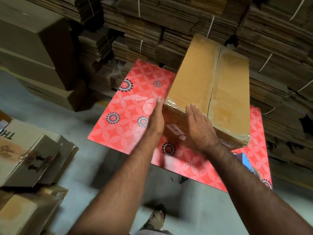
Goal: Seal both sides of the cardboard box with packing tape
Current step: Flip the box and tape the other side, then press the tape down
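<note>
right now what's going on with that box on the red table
A person is handling a cardboard box on a red floral table. The left hand lies flat against its near-left side, and the right hand rests open on the near top edge. Clear tape already covers the top seam. A blue tape dispenser lies on the table by the right forearm.

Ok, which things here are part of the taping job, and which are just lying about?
Job: cardboard box, table, tape dispenser, left hand and right hand, both flat against the box.

Lying about: stacked flat cardboard, boxes on the floor.
</note>
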### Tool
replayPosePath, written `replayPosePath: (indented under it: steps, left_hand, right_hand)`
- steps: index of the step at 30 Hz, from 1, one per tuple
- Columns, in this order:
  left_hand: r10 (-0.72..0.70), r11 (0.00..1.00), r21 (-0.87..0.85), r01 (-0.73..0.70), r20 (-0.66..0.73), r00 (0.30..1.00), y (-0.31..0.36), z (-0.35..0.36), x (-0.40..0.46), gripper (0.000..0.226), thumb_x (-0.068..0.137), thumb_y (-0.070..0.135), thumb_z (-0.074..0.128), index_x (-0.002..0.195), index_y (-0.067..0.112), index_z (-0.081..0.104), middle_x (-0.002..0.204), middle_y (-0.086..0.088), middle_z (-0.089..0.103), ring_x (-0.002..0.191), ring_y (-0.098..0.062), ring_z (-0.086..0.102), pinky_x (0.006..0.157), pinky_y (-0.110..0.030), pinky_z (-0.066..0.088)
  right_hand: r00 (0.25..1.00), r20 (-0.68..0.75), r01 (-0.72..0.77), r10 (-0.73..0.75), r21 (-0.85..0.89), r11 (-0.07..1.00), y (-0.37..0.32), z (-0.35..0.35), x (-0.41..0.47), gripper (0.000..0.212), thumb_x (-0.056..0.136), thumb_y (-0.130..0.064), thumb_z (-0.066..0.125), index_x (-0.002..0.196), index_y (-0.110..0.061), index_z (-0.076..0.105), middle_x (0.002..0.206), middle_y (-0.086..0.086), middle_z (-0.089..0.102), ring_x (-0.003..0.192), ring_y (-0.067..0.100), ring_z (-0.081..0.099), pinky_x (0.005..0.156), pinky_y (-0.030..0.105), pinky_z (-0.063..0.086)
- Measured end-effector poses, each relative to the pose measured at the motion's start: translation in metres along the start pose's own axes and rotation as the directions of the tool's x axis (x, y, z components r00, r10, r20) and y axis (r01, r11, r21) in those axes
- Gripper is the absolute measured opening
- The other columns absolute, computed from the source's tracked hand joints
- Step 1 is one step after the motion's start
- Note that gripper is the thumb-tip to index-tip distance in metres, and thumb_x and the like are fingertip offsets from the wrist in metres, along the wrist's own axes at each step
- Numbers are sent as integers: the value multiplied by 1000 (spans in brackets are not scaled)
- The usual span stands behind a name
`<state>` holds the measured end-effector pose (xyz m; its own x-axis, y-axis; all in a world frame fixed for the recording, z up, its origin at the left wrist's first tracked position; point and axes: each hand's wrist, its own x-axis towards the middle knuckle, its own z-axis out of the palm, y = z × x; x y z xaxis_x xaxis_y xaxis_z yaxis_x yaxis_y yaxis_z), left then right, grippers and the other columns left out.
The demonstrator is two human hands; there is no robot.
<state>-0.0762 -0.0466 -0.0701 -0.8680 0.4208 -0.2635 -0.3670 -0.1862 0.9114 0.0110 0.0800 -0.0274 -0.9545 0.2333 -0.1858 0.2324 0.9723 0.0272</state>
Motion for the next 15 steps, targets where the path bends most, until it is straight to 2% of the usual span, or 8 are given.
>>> replayPosePath:
  steps: [2, 4, 5, 6, 8, 10, 13, 15]
  left_hand:
    - [14, 989, 145, -18, 28, 1000, 8, -22, 11, 87, 81, 90, 22, 138, 35, 58, 147, 10, 52, 137, -7, 46, 121, -41, 28]
    - [61, 974, 214, -79, 91, 994, 14, -38, 17, 74, 84, 87, 17, 130, 47, 61, 151, 10, 48, 140, -6, 41, 122, -42, 23]
    - [78, 972, 209, -104, 129, 989, 16, -43, 20, 75, 85, 86, 16, 126, 46, 64, 148, 10, 52, 138, -4, 43, 122, -41, 24]
    - [66, 973, 208, -97, 148, 987, 15, -46, 23, 79, 87, 84, 16, 125, 39, 68, 141, 8, 59, 134, -3, 49, 121, -39, 28]
    - [38, 979, 189, -70, 169, 985, 12, -50, 24, 81, 95, 75, 17, 125, 22, 71, 129, 2, 68, 123, -5, 60, 117, -38, 36]
    - [22, 980, 192, -50, 148, 989, 5, -51, 24, 80, 96, 72, 19, 125, 18, 70, 125, 1, 70, 119, -7, 63, 115, -38, 39]
    - [1, 977, 211, -33, 150, 989, 2, -52, 25, 80, 92, 76, 23, 122, 20, 72, 122, 2, 71, 118, -9, 64, 114, -38, 41]
    - [2, 959, 278, -46, 156, 988, 6, -52, 25, 75, 92, 77, 23, 120, 29, 73, 124, 5, 71, 121, -7, 62, 115, -36, 39]
  right_hand:
    - [998, -54, -23, 27, 71, 997, -5, -3, -2, 102, 86, -37, 67, 158, -10, 0, 166, 10, -1, 153, 22, 3, 121, 36, 1]
    - [973, -212, -54, 88, 162, 985, -12, -4, 3, 82, 89, -55, 56, 150, -8, 28, 158, 11, 31, 145, 24, 28, 120, 44, 19]
    - [946, -307, -51, 108, 187, 981, -17, -5, 11, 70, 89, -61, 53, 137, -11, 43, 141, 10, 49, 132, 24, 44, 113, 46, 34]
    - [915, -383, -53, 124, 190, 980, -22, -5, 21, 61, 88, -66, 51, 120, -14, 51, 119, 6, 59, 113, 24, 55, 100, 46, 44]
    - [874, -452, -96, 178, 198, 975, -32, -6, 40, 56, 86, -72, 53, 94, -16, 54, 89, 2, 60, 85, 25, 59, 77, 41, 49]
    - [854, -449, -156, 260, 256, 954, -40, -4, 52, 56, 83, -70, 59, 84, -14, 56, 82, 4, 61, 78, 27, 60, 70, 42, 52]
    - [860, -454, -135, 234, 241, 961, -41, 14, 53, 51, 83, -60, 65, 92, -10, 59, 93, 11, 63, 90, 31, 61, 79, 43, 51]
    - [881, -431, -108, 197, 222, 969, -34, 19, 51, 51, 83, -55, 65, 101, -8, 58, 103, 14, 63, 99, 33, 59, 88, 44, 47]
